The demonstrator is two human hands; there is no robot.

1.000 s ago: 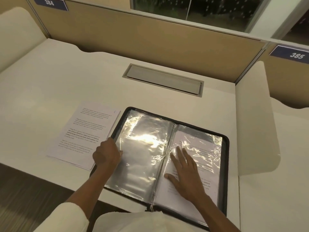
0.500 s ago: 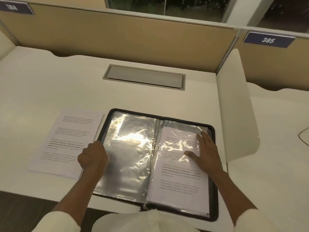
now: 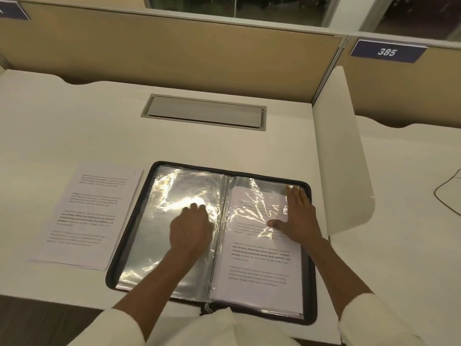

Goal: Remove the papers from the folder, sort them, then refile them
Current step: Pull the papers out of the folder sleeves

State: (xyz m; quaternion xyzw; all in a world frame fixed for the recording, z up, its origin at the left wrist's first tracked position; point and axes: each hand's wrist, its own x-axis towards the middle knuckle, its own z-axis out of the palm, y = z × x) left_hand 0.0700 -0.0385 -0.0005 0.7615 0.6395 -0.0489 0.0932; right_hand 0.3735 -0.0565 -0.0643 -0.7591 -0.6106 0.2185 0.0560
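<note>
A black zip folder [image 3: 129, 236] lies open on the desk, its clear plastic sleeves spread flat. The left sleeve [image 3: 154, 248] looks empty and shiny. In the right sleeve sits a printed paper [image 3: 259, 268]. My left hand [image 3: 190, 229] rests flat on the left sleeve near the spine, fingers straight. My right hand [image 3: 298, 216] presses flat on the upper right part of the right sleeve, fingers reaching its top edge. A stack of printed papers [image 3: 87, 216] lies on the desk just left of the folder.
A grey cable hatch [image 3: 203, 112] is set in the white desk [image 3: 74, 121] behind the folder. A white side divider [image 3: 341, 156] stands to the right, a tan back panel [image 3: 174, 46] behind. A thin cable [image 3: 446, 193] lies on the neighbouring desk.
My left hand left the folder's left edge and moved right onto the left sleeve near the spine. My right hand slid up toward the top of the right sleeve.
</note>
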